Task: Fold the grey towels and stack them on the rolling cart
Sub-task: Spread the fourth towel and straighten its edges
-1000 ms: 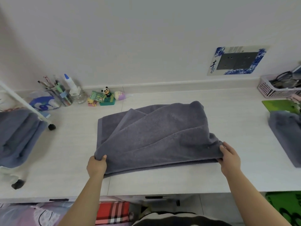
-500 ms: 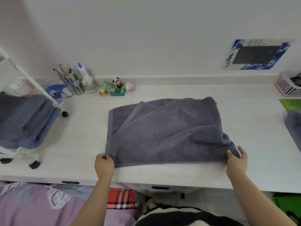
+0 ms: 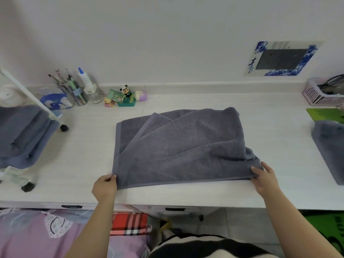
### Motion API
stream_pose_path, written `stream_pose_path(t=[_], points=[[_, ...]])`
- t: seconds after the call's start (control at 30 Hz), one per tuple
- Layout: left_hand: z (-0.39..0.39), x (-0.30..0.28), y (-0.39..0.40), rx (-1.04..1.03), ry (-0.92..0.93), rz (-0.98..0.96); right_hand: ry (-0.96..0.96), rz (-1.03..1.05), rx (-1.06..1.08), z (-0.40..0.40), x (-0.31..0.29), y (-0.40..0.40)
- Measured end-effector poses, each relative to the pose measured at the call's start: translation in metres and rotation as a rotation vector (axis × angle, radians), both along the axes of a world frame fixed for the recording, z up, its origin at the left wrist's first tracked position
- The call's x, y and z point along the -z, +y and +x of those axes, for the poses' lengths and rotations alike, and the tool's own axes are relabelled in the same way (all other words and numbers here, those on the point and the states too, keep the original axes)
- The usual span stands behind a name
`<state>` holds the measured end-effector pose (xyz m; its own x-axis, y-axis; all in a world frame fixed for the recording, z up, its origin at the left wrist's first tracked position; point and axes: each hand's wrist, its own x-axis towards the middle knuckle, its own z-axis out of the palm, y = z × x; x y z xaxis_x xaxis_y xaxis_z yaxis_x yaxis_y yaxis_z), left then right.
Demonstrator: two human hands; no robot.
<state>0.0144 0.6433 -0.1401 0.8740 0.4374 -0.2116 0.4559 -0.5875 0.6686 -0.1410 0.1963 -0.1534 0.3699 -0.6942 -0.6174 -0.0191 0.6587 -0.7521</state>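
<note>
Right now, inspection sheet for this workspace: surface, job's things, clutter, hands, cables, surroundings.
Surface: white desk, seam running front to back.
Job's things: grey towel partly folded, lying mid-desk, layers uneven; folded towels already on the rolling cart at left; another grey towel at the right edge, cut off by the frame.
Clutter: pen cup, glue bottle, small glass jar, panda figure with small toys, pink basket, green mat.
Hands: left hand pinches the towel's near left corner; right hand grips the near right corner.
Cables: dark loops in the pink basket, too unclear to tell.
Surroundings: white wall, blue-patterned outlet panel, patterned bedding below the desk.
</note>
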Motion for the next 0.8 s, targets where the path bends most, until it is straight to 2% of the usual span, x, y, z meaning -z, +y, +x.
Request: stream_pose_path(t=[0.03,0.07,0.17,0.2,0.3,0.4,0.57,0.67,0.8], points=[[0.000,0.000,-0.002,0.015,0.003,0.008,0.005,0.030,0.008,0.002,-0.007,0.002],[0.000,0.000,-0.001,0.026,0.006,0.018,0.095,-0.023,-0.028,0.002,-0.004,0.003],[-0.003,0.001,-0.005,0.056,-0.004,0.052,0.108,0.026,0.064,-0.001,-0.005,0.004],[-0.004,0.002,-0.005,0.055,-0.009,0.057,0.136,-0.016,0.067,-0.004,-0.003,0.005],[-0.006,0.001,-0.008,0.034,-0.025,0.052,0.060,0.075,0.076,-0.007,-0.007,0.002],[-0.007,0.000,-0.012,0.025,-0.033,0.051,0.092,0.083,0.033,-0.012,-0.005,-0.005],[-0.012,0.001,-0.015,0.005,-0.034,0.046,0.186,-0.087,-0.084,-0.019,-0.003,-0.005],[-0.017,-0.002,-0.015,0.018,-0.040,0.030,0.385,-0.209,-0.185,-0.017,-0.010,-0.001],[-0.025,-0.001,-0.018,0.041,-0.070,0.005,0.520,-0.364,-0.245,-0.018,-0.010,0.005]])
